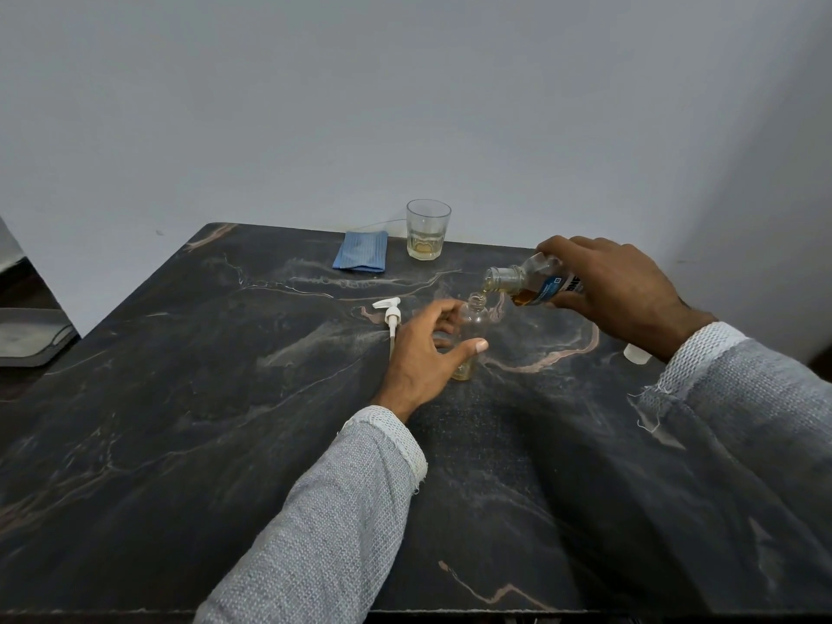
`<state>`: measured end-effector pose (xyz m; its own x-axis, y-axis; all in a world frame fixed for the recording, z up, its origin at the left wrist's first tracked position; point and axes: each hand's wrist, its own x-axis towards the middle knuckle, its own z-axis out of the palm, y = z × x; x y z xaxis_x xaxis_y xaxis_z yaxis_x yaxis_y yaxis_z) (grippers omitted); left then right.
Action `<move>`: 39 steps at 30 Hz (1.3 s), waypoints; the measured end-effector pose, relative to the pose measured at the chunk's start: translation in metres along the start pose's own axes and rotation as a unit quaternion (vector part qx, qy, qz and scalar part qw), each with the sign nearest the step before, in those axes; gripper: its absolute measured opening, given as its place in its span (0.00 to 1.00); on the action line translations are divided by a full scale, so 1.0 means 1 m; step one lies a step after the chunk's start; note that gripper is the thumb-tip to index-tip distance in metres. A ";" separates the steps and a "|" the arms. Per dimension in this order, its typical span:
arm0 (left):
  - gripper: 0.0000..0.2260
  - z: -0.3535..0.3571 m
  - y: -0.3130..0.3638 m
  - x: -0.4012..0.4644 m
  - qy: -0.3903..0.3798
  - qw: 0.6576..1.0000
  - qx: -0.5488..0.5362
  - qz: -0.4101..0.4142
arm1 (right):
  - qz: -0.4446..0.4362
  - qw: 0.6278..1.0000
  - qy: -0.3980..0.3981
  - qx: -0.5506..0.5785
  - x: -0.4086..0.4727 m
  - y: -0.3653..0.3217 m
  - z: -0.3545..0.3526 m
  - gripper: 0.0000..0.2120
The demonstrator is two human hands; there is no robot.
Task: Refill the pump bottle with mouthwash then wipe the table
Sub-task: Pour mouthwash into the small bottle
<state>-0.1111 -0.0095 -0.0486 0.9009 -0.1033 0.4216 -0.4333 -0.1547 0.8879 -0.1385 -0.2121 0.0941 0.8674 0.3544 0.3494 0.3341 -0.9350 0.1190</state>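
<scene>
Light is dim, soft and even, with only faint shadows on the dark table. Its edges bow from wide-angle distortion. Near the glass focus is sharp, without glare.

Table is black marble with pinkish-tan and pale grey veins. My sleeves are light grey weave, whiter mesh cuffs. Pump bottle is clear, thin yellow layer at the bottom. Mouthwash bottle is clear, amber liquid, blue-and-white label with dark lettering. Pump head is white. Cloth is blue, fine ribbed stripes. Glass is clear, pale yellow liquid. Cap is white. Wall is plain pale grey.
</scene>
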 end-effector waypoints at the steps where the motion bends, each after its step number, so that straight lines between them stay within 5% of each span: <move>1: 0.21 0.000 0.000 0.000 0.000 1.000 0.001 0.000 | 0.000 1.000 0.000 -0.002 0.000 0.000 0.000 0.27; 39: 0.21 -0.001 -0.002 0.000 0.002 1.000 0.001 0.012 | -0.017 0.999 0.007 -0.027 0.006 0.002 -0.005 0.28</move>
<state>-0.1101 -0.0078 -0.0500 0.8900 -0.1034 0.4440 -0.4554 -0.1546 0.8768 -0.1349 -0.2120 0.1007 0.8510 0.3853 0.3569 0.3416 -0.9222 0.1813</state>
